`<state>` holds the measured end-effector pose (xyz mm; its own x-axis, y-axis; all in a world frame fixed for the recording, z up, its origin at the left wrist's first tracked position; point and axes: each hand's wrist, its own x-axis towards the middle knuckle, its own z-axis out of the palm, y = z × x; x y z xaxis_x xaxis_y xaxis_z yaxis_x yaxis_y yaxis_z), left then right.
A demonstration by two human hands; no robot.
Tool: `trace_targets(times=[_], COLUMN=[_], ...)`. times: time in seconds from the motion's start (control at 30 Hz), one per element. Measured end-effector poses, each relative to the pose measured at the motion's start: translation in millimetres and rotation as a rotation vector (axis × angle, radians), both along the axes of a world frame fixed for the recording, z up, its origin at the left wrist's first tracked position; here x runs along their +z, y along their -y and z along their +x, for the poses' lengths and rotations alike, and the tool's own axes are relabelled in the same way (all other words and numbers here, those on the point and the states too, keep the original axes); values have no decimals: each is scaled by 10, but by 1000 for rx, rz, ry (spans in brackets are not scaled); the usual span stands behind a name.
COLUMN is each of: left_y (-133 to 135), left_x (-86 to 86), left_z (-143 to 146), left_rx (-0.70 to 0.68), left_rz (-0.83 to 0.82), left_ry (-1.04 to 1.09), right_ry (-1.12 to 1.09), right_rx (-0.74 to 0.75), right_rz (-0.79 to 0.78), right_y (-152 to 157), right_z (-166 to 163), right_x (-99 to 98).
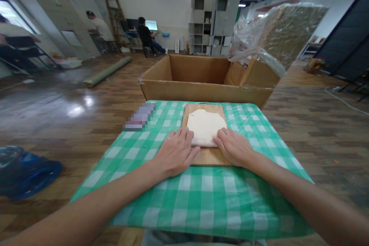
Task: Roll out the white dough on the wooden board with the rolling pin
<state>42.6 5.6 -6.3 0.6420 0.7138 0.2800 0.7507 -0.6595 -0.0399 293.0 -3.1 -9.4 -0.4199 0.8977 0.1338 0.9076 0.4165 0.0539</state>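
A flat sheet of pale dough (pixel 206 125) lies on a wooden cutting board (pixel 211 157), its near edge looking thicker, like a narrow roll or fold. At the left end of that edge is my left hand (pixel 177 152), fingers curled over the dough and thumb reaching along the near side. My right hand (pixel 234 146) grips the right end, fingers bent and thumb against the edge. Both fingertips are partly hidden. Under the board spreads a green-and-white checked tablecloth (pixel 207 200).
A blurred-out flat item (pixel 140 117) lies at the table's far left. Beyond the table stands a large open cardboard box (pixel 201 90) with plastic-wrapped material (pixel 291 30) at its right. A blue plastic object (pixel 29 175) is on the floor at left. Several people sit farther back.
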Motion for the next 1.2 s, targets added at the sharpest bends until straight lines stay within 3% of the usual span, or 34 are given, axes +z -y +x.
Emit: trace_targets(times=[0.3,0.5,0.67,0.93,1.2], left_y=[124,143,164,159,-158], left_x=[-121,-111,-84,-74,120], left_z=[1,8,19,9,-86], left_rx=[41,57,47,33,-49], left_rz=[26,10,-21,16,-207], left_ry=[-41,-64,-53,-23,80], right_ry=[40,113,42,7,-32], right_rx=[41,174,65,69,-127], right_rz=[-27,-50,-41,-43,-98], right_y=[0,-195,-182,8,-211], right_z=[37,70,73,49,64], right_x=[35,70,65,73,245])
